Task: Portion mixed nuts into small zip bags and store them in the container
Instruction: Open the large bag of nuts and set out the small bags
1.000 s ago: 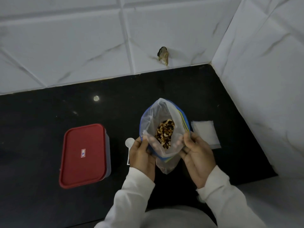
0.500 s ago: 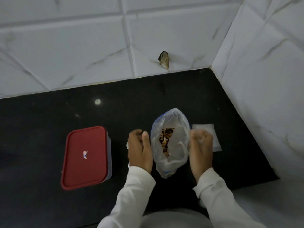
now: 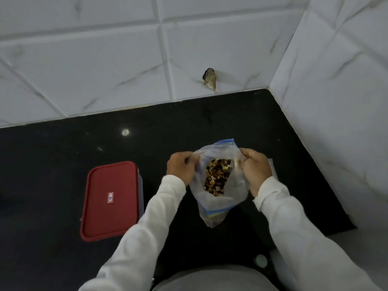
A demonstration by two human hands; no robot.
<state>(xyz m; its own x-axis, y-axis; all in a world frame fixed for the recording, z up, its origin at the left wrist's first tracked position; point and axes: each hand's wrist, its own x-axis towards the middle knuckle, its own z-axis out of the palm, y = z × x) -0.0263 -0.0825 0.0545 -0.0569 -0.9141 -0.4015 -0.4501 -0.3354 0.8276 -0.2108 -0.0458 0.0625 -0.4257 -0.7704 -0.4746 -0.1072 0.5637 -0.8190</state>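
Mixed nuts (image 3: pixel 217 176) sit in plain sight down inside the big clear zip bag (image 3: pixel 218 198), a brown and tan heap showing through the wide-open mouth. That bag has a blue strip along its top edge, and it hangs between 2 hands over the black countertop (image 3: pixel 63 164), its lower end drooping toward the person.

Left hand (image 3: pixel 181 165) is curled in, fingers pinching the plastic at the bag's left rim. Right hand (image 3: pixel 255 170) is doing the same job on the right rim, fingers closed on a fold of the plastic. Between them the mouth is pulled apart and the nuts are exposed. Both arms come up from the bottom of the view in white sleeves (image 3: pixel 298 234).

Off to the left, well apart from the bag, the container (image 3: pixel 111 200) rests on the counter with its red lid on, a small label in the middle of the lid. Just beyond the right hand, a sliver of a small clear bag (image 3: pixel 271 165) lies flat on the counter, mostly hidden by the hand. White marbled tiles (image 3: pixel 105 70) close the corner behind and to the right.
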